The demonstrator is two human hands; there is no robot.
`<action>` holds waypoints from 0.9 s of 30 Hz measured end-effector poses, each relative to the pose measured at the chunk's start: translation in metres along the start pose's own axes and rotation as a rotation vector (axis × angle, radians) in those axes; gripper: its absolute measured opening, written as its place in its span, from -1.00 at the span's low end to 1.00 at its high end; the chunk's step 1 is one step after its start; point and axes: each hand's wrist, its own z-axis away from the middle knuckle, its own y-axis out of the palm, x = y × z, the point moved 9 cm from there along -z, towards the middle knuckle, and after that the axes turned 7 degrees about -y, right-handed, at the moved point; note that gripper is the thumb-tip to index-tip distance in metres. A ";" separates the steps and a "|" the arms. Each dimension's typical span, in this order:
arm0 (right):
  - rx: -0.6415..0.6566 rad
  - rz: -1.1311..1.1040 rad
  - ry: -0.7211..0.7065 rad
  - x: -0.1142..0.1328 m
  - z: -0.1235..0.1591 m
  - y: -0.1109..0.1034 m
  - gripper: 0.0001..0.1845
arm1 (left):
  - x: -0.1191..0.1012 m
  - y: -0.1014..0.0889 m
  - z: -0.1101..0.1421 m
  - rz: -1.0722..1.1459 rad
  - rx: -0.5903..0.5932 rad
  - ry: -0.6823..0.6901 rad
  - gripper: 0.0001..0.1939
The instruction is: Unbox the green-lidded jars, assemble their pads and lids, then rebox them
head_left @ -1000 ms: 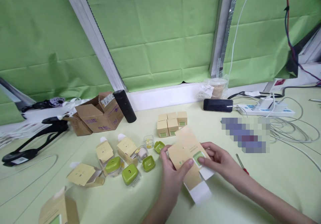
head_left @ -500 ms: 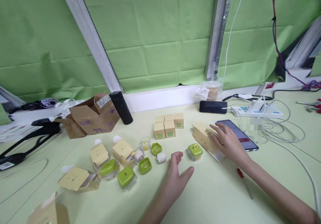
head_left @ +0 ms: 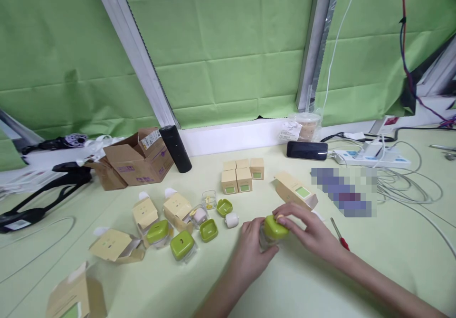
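Observation:
A small clear jar with a green lid (head_left: 273, 229) sits on the pale green table between my two hands. My left hand (head_left: 253, 250) grips the jar's clear body from the left. My right hand (head_left: 307, 231) closes its fingers over the green lid from the right. Just behind them lies an open tan carton (head_left: 294, 191) with a green window, on its side. A small white piece (head_left: 231, 219) rests to the left of the jar.
Several green-lidded jars (head_left: 183, 245) and opened tan cartons (head_left: 145, 212) lie to the left. Closed small cartons (head_left: 239, 176) stand in a block behind. A brown shipping box (head_left: 137, 159), a black bottle (head_left: 175, 148), a phone (head_left: 307, 150), a power strip (head_left: 370, 157), cables and a red screwdriver (head_left: 339, 238) surround the spot.
The tan carton left my hands and now lies behind them. My right hand came back from the carton onto the green lid, and my left hand closed on the jar.

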 end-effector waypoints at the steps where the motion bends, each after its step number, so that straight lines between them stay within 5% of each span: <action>1: -0.088 -0.055 0.055 -0.005 0.001 -0.009 -0.77 | 0.001 -0.002 0.000 -0.010 -0.012 -0.019 -0.48; 4: -0.308 -0.219 0.191 -0.018 0.005 -0.029 -0.72 | -0.001 -0.008 0.004 -0.023 -0.043 -0.051 -0.04; 6: -0.351 -0.280 0.224 -0.019 0.007 -0.030 -0.70 | -0.011 -0.009 0.008 0.026 -0.049 -0.013 0.06; 13: -0.170 -0.238 0.158 0.002 0.009 -0.002 -0.72 | -0.036 0.011 0.012 0.374 0.142 0.081 -0.55; 19: -0.028 0.003 -0.037 0.017 0.011 0.003 -0.58 | -0.053 -0.016 0.018 -0.038 -0.131 0.284 -0.55; 24: 0.004 0.027 -0.042 0.016 0.013 0.009 -0.59 | -0.051 -0.008 0.020 -0.032 -0.057 0.281 -0.46; 27: -0.038 0.000 -0.077 0.019 0.013 0.006 -0.56 | -0.041 -0.003 0.016 0.208 0.005 0.181 -0.38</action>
